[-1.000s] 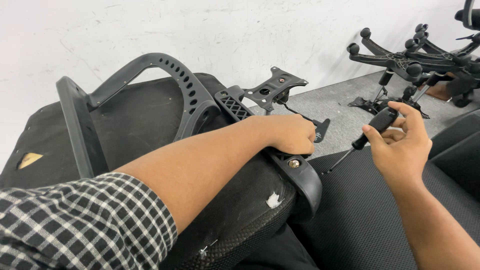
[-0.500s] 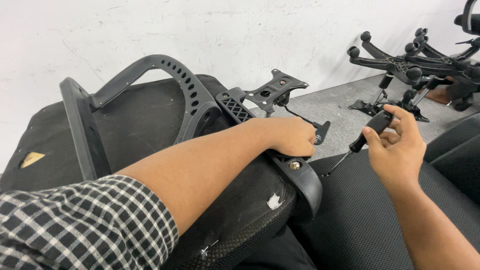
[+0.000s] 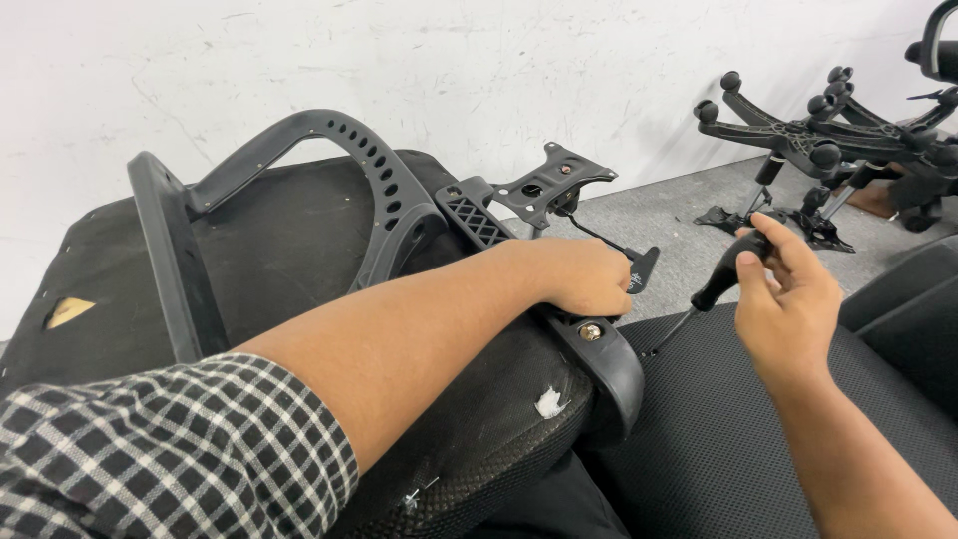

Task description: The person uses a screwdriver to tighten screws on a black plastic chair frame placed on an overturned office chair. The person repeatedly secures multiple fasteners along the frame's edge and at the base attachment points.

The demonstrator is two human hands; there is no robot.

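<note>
While the left hand (image 3: pixel 579 274) lies palm down on the upturned chair seat (image 3: pixel 469 439), its fingers curled together over the black bracket (image 3: pixel 599 344) at the seat's edge, just above a brass-coloured bolt (image 3: pixel 590 331), the right hand (image 3: pixel 788 299) is closed round the black handle of a screwdriver (image 3: pixel 723 279). The tool's long axis slants from upper right to lower left: the handle top sits under the thumb and forefinger, and the thin shaft points down and left, its tip meeting the mesh cushion (image 3: pixel 738 439) close beside the bracket. The left forearm runs from the lower left corner up toward the centre, a black-and-white checked sleeve (image 3: pixel 170 459) covering the upper arm; the right forearm comes up from the lower right, wrist bent so the palm faces left. Past the left hand a flat metal mounting plate (image 3: pixel 554 180) sticks up, with a thin lever ending in a paddle (image 3: pixel 641 268) beside the knuckles. A curved, perforated armrest frame (image 3: pixel 329 160) arches over the seat's underside, where a small yellow triangular label (image 3: pixel 70 311) sits at the far left and a white scrap (image 3: pixel 547 401) marks the near fabric edge. Star-shaped chair bases (image 3: pixel 798 140) lie on the grey floor by the white wall.
</note>
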